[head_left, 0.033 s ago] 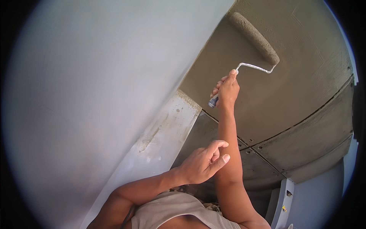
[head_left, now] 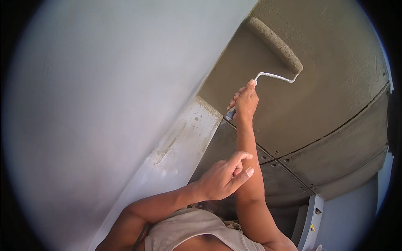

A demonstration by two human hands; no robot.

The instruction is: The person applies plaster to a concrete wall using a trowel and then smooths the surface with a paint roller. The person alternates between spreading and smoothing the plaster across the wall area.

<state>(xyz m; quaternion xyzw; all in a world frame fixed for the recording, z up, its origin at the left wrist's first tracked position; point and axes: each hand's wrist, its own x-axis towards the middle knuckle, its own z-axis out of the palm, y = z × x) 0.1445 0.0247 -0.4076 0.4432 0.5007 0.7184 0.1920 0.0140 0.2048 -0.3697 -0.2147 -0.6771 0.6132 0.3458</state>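
My right hand (head_left: 246,102) is wrapped round the handle of a paint roller (head_left: 276,45), with the thumb along its top. The roller has a bent white wire frame and a long fuzzy sleeve coated grey-brown. Its sleeve rests against a grey-brown coated surface (head_left: 301,113), close to the edge of the pale wall. Lower down, my left hand (head_left: 226,178) holds nothing. Its index finger and thumb are apart and the other fingers curl in, close to my right forearm; whether it touches the arm I cannot tell.
A large smooth pale grey wall (head_left: 104,92) fills the left side. A white strip with brown smears (head_left: 180,140) runs along its foot. Grey panels (head_left: 343,140) with dark seams and small holes lie at the right. A white upright piece (head_left: 312,221) stands at the lower right.
My right hand and the roller have shifted slightly left and a little toward me. My left hand has barely moved.
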